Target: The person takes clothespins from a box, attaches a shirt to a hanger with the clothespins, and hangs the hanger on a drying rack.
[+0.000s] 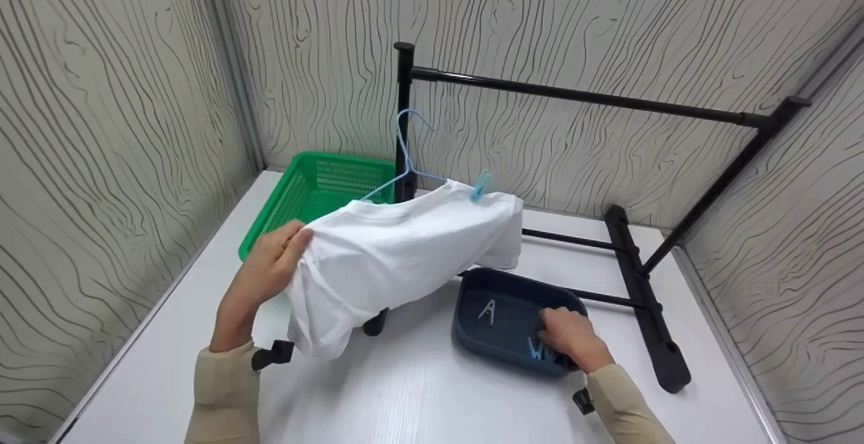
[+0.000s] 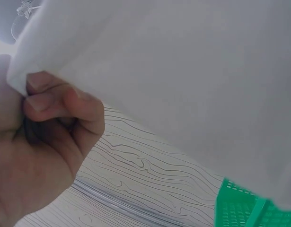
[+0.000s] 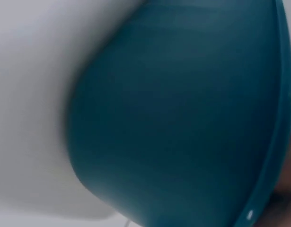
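Note:
My left hand (image 1: 273,262) pinches the shoulder of a white T-shirt (image 1: 398,248) between thumb and fingers; the left wrist view shows the fingers curled at the cloth's edge. A light blue wire hanger (image 1: 407,154) runs inside the shirt, its hook sticking up from the neck. At the shirt's other shoulder sits a light blue clothespin (image 1: 481,185). My right hand (image 1: 572,336) reaches into a dark blue basin (image 1: 506,336), beside several blue clothespins (image 1: 538,349). Its fingertips are hidden, and I cannot tell whether they hold one. A pale clothespin (image 1: 487,310) lies farther left inside.
Behind the shirt stands a black rack, with its top bar (image 1: 580,95) across the back and a foot (image 1: 648,309) at the right. A green plastic basket (image 1: 270,211) sits at the back left. Patterned panels (image 1: 324,39) enclose the white table (image 1: 412,390).

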`<state>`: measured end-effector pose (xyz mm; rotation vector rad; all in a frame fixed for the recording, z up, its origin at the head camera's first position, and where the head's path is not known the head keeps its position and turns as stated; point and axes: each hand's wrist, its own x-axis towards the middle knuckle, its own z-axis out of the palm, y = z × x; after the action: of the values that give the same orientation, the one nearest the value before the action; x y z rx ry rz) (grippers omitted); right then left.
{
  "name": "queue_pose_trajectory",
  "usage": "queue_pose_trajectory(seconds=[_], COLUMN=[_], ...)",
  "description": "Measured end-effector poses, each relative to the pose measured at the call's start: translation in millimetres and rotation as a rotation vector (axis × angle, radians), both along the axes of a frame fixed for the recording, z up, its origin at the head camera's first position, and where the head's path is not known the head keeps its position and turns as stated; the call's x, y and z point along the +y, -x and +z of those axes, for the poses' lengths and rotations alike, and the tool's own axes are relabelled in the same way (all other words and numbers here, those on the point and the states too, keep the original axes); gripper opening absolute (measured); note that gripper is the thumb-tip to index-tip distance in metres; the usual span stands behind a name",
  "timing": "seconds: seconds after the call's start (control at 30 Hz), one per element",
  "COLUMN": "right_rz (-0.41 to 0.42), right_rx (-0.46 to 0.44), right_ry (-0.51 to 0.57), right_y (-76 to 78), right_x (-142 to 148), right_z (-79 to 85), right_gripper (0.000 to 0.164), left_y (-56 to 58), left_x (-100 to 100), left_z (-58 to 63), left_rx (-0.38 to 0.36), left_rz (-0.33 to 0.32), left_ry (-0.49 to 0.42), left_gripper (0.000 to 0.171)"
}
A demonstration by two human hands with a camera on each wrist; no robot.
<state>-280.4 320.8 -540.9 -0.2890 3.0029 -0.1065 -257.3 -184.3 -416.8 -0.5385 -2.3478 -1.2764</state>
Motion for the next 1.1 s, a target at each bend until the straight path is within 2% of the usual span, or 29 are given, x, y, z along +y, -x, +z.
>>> queue_pose_trajectory(seconds=[0.37,0.63,0.9,1.1], right_rz=[0.0,-0.033,-0.033,-0.05], right_rx=[-0.009,-0.058,-0.091,-0.096], right_ry=[0.009,-0.004,-0.005,0.032], right_y=[2.0,0.9,3.2,2.9], right_x=[2.9,-0.5,-2.0,-1.2], right_z=[-2.9,-0.2,2.6,4.4], right_gripper=[0.017,0.02,0.016,0.015], left_y=[3.7,4.9,6.0,7.8], left_x=[1.0,-0.2,-0.7,-0.9], left_z=[-5.6,-10.5,-13.9,-15.6], left_rx=[-0.037,-0.054,-0.072,-0.082], left_rz=[0.012,0.007,0.008,0.022], left_ry=[-0.004,-0.027,-0.042,-0.027], left_gripper=[0.017,0.018,0.019,0.019])
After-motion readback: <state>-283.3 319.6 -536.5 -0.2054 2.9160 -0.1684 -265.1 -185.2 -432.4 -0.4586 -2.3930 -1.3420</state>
